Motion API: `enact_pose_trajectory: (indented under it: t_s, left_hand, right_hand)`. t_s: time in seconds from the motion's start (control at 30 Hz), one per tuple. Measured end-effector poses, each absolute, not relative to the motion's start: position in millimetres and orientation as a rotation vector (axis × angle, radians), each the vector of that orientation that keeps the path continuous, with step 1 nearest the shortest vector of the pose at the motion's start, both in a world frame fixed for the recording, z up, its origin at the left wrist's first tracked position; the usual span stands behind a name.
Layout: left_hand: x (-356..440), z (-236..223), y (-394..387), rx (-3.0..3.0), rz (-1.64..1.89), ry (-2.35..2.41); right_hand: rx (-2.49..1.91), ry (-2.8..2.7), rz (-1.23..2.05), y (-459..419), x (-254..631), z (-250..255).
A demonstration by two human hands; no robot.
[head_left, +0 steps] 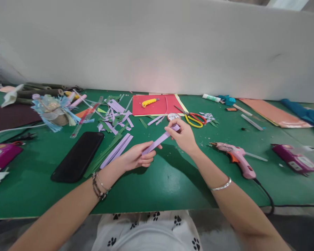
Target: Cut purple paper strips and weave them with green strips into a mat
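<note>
A lilac paper strip [159, 140] stretches between my two hands, raised over the green table. Its lower left end is gripped by my left hand [139, 155], fingers curled around it. At the upper right end, my right hand [182, 135] pinches the strip between thumb and fingers. Just left of my left hand lie uncut-looking lilac strips [117, 151] beside long green strips [104, 157]. Beyond my right hand are scissors [195, 119] with red and yellow handles and a small round tin [173, 116], partly covered by that hand.
A yellow cutter knife [149, 102] rests on red paper [157, 108]. Paper scraps [116, 113] and a clear ruler [86, 118] lie left of it. A black phone [78, 157] is near my left forearm; a pink glue gun [236, 157] with a cord lies beside my right forearm.
</note>
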State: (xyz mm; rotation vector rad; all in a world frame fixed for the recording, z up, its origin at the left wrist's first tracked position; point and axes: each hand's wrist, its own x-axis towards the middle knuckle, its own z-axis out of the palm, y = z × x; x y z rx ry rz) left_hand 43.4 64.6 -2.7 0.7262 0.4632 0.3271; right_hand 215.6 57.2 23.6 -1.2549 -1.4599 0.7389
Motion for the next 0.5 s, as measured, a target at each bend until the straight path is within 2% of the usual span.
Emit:
enact_pose_trajectory:
  t_s: [0.23,0.5]
  left_hand:
    - [46.3,3.4,60.7,0.722,0.391,0.587]
    - [43.4,-3.7,62.5,0.678,0.293,0.441]
  right_hand:
    - [-1.279,-1.485,0.71,56.9,215.3,23.7]
    - [-1.284,-1.544,0.64,56.6,215.6,20.3]
